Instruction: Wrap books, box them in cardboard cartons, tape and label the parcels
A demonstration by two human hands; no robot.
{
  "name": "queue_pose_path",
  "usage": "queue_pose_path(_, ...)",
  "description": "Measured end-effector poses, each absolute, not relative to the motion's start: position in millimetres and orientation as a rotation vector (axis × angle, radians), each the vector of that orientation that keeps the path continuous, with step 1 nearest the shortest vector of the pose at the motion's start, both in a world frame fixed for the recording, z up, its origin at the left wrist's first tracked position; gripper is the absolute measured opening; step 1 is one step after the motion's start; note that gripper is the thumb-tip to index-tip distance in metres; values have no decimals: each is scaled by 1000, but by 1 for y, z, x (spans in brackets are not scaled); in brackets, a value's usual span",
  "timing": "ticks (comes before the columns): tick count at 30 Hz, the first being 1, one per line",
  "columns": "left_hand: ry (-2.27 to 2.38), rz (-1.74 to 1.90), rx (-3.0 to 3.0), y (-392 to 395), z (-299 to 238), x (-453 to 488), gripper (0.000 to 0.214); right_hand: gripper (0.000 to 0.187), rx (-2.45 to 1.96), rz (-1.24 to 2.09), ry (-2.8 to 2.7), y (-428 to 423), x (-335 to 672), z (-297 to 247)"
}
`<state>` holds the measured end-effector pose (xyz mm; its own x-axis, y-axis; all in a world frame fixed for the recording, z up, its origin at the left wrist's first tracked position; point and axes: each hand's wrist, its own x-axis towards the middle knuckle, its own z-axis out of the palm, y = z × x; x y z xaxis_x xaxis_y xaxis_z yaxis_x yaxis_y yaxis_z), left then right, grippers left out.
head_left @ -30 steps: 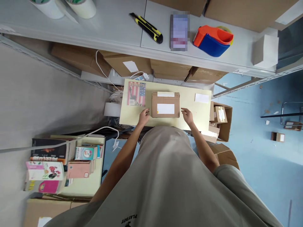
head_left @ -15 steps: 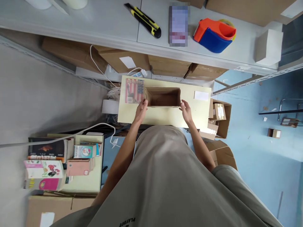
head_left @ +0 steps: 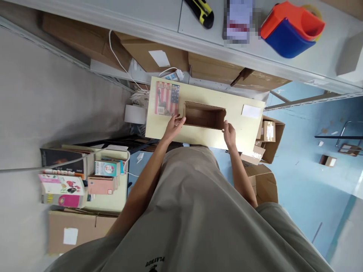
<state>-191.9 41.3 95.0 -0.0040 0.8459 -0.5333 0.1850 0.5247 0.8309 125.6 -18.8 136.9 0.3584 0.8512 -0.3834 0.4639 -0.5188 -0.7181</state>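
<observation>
An open, hollow cardboard box (head_left: 205, 108) stands on the pale yellow tabletop (head_left: 195, 136), its opening facing up at me. My left hand (head_left: 173, 128) grips the box's near left corner, with the thumb against the edge. At the near right corner, my right hand (head_left: 229, 134) has its fingers closed on the side wall. A magazine with a flag cover (head_left: 167, 99) lies flat to the left of the box, close to my left hand. Off to the right, a white paper slip (head_left: 251, 111) rests on the same top.
Above the tabletop runs a grey shelf (head_left: 159, 19) carrying a yellow-black utility knife (head_left: 202, 13), a blurred-out phone-like item (head_left: 239, 19) and an orange-blue tape dispenser (head_left: 292, 32). Stacked books (head_left: 102, 185) sit at lower left. Cartons (head_left: 269, 138) stand on the right; a white cable (head_left: 113, 49) hangs behind.
My view has turned and shifted, so the shelf items appear higher and further right. Both hands stay at the box's sides, and the left has closed more around its corner.
</observation>
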Motion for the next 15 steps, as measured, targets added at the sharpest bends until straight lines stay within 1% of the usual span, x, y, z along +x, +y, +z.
queue_pose_path(2,1475,669,957,46,93,-206,58,82,-2144,776,-1205,-15,119,153)
queue_pose_path(5,1592,722,1002,65,81,-242,53,70,-2099,396,-1361,-10,90,184)
queue_pose_path(7,1736,755,998,86,68,-272,45,62,-2023,343,-1534,-8,54,202)
queue_pose_path(9,1850,743,962,109,53,-298,33,55,-1888,490,-1714,-5,4,209)
queue_pose_path(11,1890,682,943,130,38,-317,27,50,-1733,733,-1843,3,-54,200)
queue_pose_path(13,1854,614,966,145,24,-326,27,48,-1666,958,-1902,22,-109,173)
queue_pose_path(15,1790,566,1026,152,13,-329,26,50,-1782,1123,-1837,50,-149,136)
